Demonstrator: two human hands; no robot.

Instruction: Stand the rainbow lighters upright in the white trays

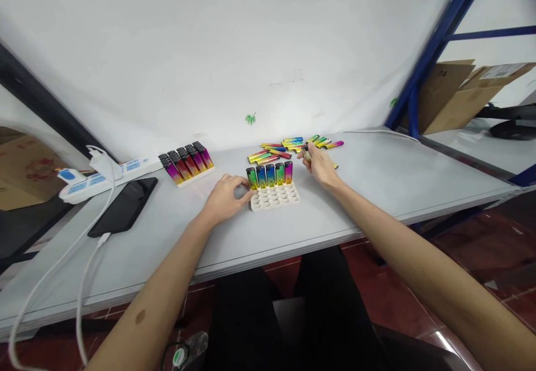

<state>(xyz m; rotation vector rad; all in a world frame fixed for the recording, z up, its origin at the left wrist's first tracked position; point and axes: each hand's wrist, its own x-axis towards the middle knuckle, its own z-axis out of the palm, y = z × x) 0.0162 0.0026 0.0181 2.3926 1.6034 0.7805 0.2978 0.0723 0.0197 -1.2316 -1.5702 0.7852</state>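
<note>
A white tray with rows of round holes lies on the table before me. Several lighters with shiny green, blue and purple bodies stand upright in its back row. My left hand grips the tray's left edge between thumb and fingers. My right hand is at the near side of a loose pile of colourful lighters, its fingers pinched together; what is between them is too small to make out. Left of my left hand, a second tray is packed with red and purple lighters.
A black phone with a white cable lies on the left, in front of a white power strip. A white wall rises behind the table. Cardboard boxes stand beyond the blue frame on the right.
</note>
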